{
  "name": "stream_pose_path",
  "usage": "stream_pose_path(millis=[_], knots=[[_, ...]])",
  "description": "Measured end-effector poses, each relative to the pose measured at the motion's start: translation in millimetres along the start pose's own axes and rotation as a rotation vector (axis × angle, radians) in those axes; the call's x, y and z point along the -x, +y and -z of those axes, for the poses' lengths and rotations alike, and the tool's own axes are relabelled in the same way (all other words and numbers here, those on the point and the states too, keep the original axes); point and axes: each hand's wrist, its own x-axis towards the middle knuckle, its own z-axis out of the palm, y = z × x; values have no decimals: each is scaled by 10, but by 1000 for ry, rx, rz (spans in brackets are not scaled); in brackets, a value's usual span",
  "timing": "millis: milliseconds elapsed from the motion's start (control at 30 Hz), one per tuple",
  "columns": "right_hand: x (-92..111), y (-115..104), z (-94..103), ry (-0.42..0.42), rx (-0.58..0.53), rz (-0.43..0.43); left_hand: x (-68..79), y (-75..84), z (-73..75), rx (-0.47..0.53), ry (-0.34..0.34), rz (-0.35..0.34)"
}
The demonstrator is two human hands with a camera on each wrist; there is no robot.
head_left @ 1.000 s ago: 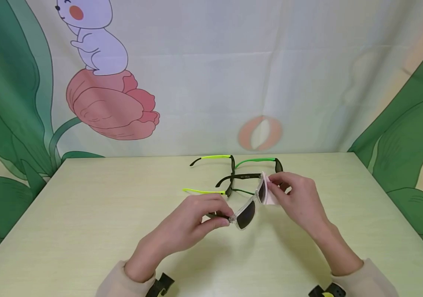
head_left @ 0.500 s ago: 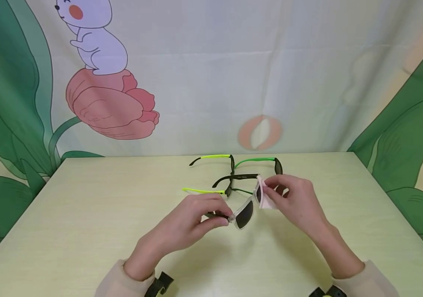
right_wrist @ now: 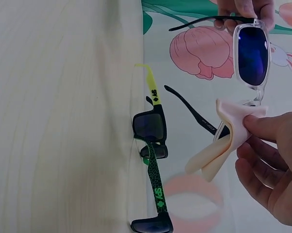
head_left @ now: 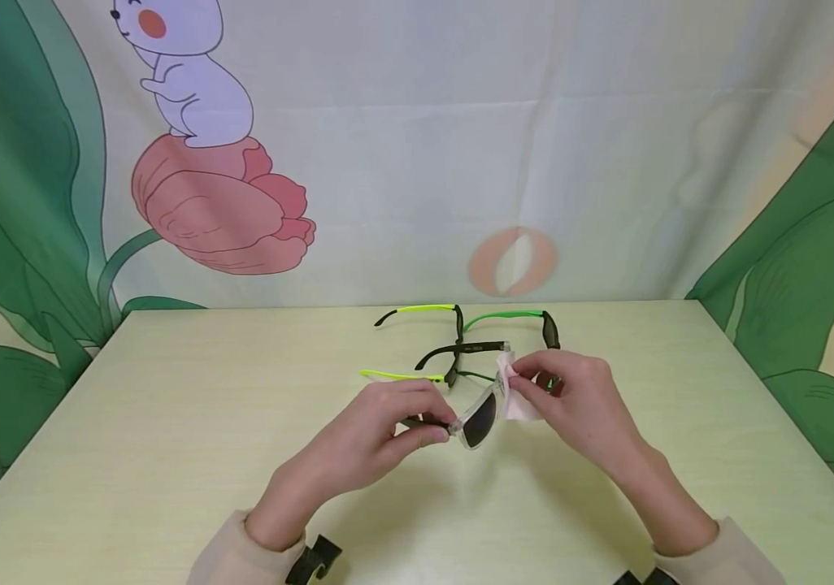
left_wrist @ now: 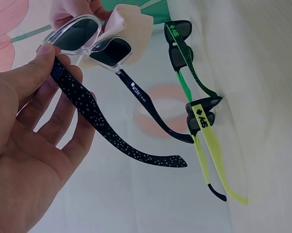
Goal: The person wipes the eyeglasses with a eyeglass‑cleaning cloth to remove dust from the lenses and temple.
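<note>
Clear-framed sunglasses (head_left: 480, 421) with dark lenses and black temples are held up above the table. My left hand (head_left: 380, 439) pinches them by the hinge end of one temple; speckles show on that temple (left_wrist: 97, 116) in the left wrist view. My right hand (head_left: 578, 398) pinches a pale pink cloth (head_left: 515, 394) folded over the far lens, which it mostly hides. In the right wrist view the cloth (right_wrist: 235, 126) wraps the lower lens, my thumb pressing on its front, while the other lens (right_wrist: 252, 56) is bare and shines blue.
Behind the hands, two more pairs of sunglasses lie on the pale table (head_left: 168, 422): one with yellow temples (head_left: 424, 308), one with green temples (head_left: 505, 314). A printed curtain (head_left: 402, 162) hangs at the table's back edge.
My right hand and the cloth have slid left and slightly down across the far lens, covering more of it. The sunglasses have shifted slightly left; my left hand keeps its hold.
</note>
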Motion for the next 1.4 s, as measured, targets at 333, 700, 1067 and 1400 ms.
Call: stream_pose_path(millis=[333,700,1067,1400], knots=[[-12,84,11,-1,30,-33,26,35,28,-14,-11,-36],[-34,152,40,-30,90,-105,57,44,34,-18,-33,-55],[-91,186,162,1,105,-162,95,32,18,-100,-95,-40],[-138,154,205,-50,38,-251,85,1,-35,-295,-134,-150]])
